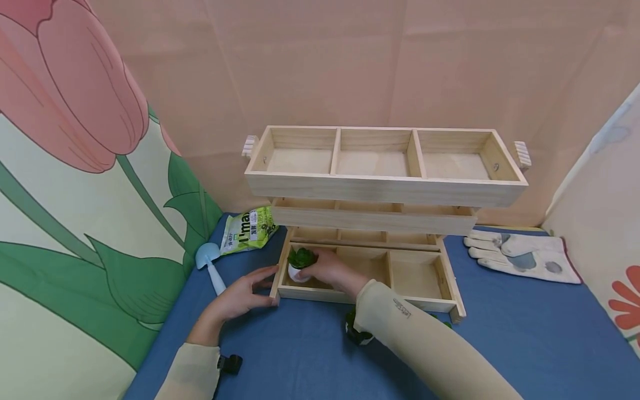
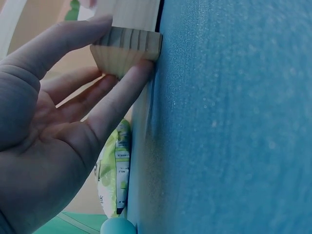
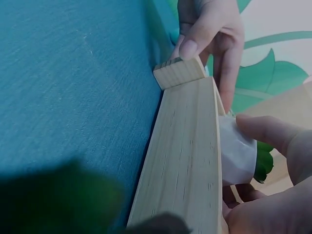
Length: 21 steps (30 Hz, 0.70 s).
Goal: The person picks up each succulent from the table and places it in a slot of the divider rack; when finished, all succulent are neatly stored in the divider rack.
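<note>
A tiered wooden shelf (image 1: 385,190) with divided trays stands on the blue tabletop. My right hand (image 1: 334,270) holds a small potted succulent (image 1: 301,258) in the left compartment of the lowest tray. Its white pot (image 3: 238,151) shows between thumb and fingers in the right wrist view, just behind the tray's front board (image 3: 180,151). At the shelf's front left corner, my left hand (image 1: 241,297) pinches the end of the wooden side rail (image 2: 127,46), thumb on one side and fingers on the other.
Left of the shelf lie a green and white bag (image 1: 248,230) and a light blue toy shovel (image 1: 209,256). White gloves (image 1: 525,258) lie to the right. Another potted plant (image 1: 356,329) stands in front, partly behind my right sleeve, with more green leaves (image 1: 446,323) beyond the sleeve.
</note>
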Tool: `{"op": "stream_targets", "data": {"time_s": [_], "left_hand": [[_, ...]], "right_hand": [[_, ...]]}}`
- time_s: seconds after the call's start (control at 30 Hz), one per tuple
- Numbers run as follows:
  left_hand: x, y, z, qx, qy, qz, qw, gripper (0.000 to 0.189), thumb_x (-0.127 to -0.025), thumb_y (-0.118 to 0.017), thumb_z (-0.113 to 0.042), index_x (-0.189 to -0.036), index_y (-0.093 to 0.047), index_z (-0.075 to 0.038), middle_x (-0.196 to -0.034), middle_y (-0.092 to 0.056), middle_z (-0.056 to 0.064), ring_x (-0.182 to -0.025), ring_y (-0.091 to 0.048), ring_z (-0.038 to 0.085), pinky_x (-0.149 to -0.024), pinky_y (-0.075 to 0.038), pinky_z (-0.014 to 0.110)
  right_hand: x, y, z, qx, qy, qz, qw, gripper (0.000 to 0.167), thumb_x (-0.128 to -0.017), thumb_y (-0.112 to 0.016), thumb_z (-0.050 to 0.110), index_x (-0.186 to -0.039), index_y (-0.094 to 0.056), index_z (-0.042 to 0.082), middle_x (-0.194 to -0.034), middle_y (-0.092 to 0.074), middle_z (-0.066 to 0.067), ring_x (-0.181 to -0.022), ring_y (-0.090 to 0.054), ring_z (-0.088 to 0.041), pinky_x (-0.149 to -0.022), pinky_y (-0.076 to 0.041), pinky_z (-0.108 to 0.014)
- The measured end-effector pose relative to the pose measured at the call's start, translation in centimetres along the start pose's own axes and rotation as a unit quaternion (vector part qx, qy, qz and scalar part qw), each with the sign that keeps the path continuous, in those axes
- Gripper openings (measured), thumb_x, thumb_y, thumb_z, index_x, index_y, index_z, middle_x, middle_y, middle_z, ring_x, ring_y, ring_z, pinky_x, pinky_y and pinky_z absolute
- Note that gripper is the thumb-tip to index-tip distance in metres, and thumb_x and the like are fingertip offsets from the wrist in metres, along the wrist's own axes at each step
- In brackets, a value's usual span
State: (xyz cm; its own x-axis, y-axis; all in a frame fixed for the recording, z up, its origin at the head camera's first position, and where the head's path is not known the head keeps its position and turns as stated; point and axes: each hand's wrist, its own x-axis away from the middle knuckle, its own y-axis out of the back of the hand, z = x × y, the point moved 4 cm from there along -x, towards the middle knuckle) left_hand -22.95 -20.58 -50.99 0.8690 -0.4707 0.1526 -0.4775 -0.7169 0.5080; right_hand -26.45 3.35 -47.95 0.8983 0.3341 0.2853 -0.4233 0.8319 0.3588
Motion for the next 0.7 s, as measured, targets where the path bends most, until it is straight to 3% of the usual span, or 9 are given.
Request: {"op": "stream_targets", "data": {"time_s": [0.37,0.7], "left_hand": [[0.05,-0.02,0.06,0.002,0.000,-0.003,1.0000,0.085,-0.094,-0.083,-0.027,-0.166,-0.040,-0.016,-0.172,-0.037,0.020,-0.143,-0.058,0.044,-0.105,-0.058,0.045],[-0.03,-0.09,0.13,0.004,0.004,-0.003,1.0000,0.086,-0.093,-0.084,-0.026,-0.166,-0.041,-0.018,-0.171,-0.038,0.018,-0.143,-0.058,0.043,-0.104,-0.058,0.041]], "right_hand": [[-0.87,-0.63,0.14,0.001,-0.005,-0.004,1.0000,0.074,-0.085,-0.088,0.014,-0.151,-0.056,0.002,-0.142,-0.065,-0.018,-0.124,-0.063,-0.032,-0.113,-0.051,-0.050],[-0.90,-0.78,0.38,0.013,-0.007,-0.030,0.9994,0.069,-0.083,-0.087,0.008,-0.144,-0.057,-0.005,-0.140,-0.064,-0.021,-0.123,-0.063,-0.032,-0.112,-0.052,-0.048]]}}
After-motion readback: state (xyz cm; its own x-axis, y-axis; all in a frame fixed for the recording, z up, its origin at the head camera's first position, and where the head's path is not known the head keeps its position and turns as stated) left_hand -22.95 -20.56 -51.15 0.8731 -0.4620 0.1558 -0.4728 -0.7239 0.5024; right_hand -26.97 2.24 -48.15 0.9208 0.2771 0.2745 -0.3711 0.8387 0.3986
